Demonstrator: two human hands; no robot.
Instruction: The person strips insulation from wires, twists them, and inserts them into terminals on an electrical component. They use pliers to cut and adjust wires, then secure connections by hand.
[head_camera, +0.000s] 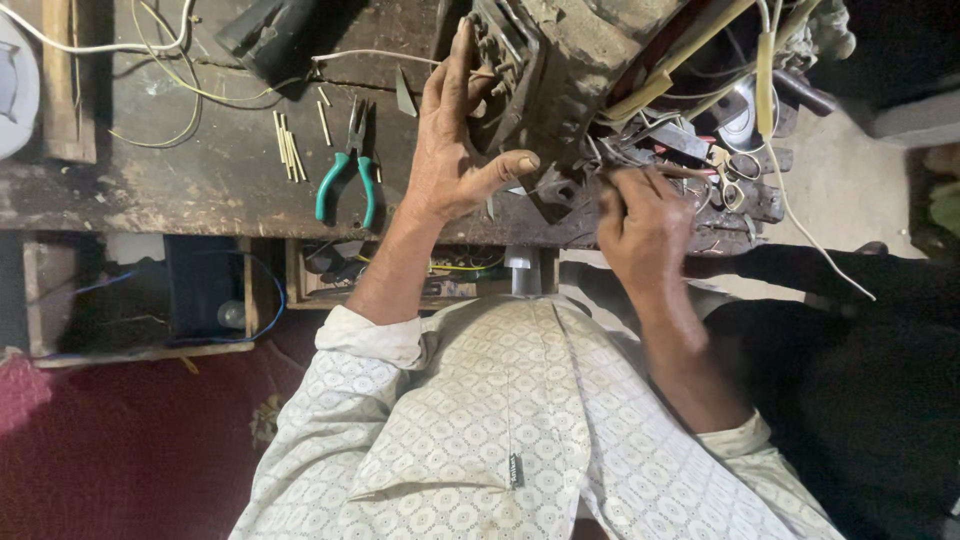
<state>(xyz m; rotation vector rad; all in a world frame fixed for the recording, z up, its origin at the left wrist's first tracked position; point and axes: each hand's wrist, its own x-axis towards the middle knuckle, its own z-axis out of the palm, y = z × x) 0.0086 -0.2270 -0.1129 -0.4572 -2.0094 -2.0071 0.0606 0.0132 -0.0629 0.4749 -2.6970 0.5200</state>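
I see a rough, scuffed wooden desk (200, 170), a dull grimy metal motor (570, 70), and pliers (348, 170) with glossy green plastic grips.

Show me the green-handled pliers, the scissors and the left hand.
Green-handled pliers (347, 178): head view, on the pivot above the handles.
Scissors (728, 172): head view, on the finger loops, among the wires.
Left hand (455, 140): head view, on its back, gripping the dusty motor housing (570, 70).
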